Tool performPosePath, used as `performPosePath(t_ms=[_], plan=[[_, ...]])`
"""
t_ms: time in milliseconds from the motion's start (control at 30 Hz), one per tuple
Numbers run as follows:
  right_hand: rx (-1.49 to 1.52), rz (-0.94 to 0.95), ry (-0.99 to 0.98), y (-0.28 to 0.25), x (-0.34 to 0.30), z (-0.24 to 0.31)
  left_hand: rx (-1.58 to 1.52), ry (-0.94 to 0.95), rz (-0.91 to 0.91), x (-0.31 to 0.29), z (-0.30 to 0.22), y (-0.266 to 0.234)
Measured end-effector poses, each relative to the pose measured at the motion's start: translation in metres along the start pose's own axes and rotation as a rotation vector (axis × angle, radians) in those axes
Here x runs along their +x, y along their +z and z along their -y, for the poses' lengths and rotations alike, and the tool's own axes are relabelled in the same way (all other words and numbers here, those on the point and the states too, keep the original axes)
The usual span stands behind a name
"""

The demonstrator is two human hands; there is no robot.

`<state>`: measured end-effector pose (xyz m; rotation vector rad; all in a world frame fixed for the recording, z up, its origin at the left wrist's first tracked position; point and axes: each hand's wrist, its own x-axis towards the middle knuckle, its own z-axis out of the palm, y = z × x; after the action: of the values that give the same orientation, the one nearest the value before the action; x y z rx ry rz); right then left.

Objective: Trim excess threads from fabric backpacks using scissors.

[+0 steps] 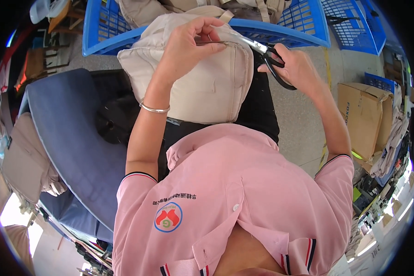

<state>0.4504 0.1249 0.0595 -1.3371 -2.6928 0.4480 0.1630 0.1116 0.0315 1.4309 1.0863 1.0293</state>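
Note:
A beige fabric bag (193,87), which looks like a backpack, rests across my dark-trousered lap. Thumb and curled fingers of my left hand (191,46) close on the bag's upper seam; whether a loose thread is between them is too small to tell. My right hand (292,69) grips a pair of scissors (261,47) with black handles, fingers through the loops. The metal blades point up and left, over the bag's upper right edge and near my left fingertips. Their tips are hard to make out against the pale fabric.
Just beyond the bag stands a blue plastic crate (280,33) holding more beige bags (145,9). A second blue crate (356,27) is at the far right. A cardboard box (363,117) sits on the right. To my left is a blue padded surface (71,133).

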Motion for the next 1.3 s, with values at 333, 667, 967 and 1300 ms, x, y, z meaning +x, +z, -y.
performPosePath(t_ms=[333, 667, 967, 1300], plan=[[0.902, 0.008, 0.248, 0.015, 0.034, 0.03, 0.235, -0.123, -0.02, -0.012, -0.011, 0.004], [1.04, -0.041, 0.165, 0.044, 0.035, 0.043, 0.158, 0.038, -0.031, -0.018, 0.009, 0.023], [1.128, -0.085, 0.302, 0.046, 0.026, 0.034, 0.785, 0.214, -0.216, -0.047, 0.026, -0.066], [1.261, -0.155, 0.473, 0.025, -0.028, 0.026, 0.503, 0.153, -0.024, -0.008, 0.019, -0.068]])
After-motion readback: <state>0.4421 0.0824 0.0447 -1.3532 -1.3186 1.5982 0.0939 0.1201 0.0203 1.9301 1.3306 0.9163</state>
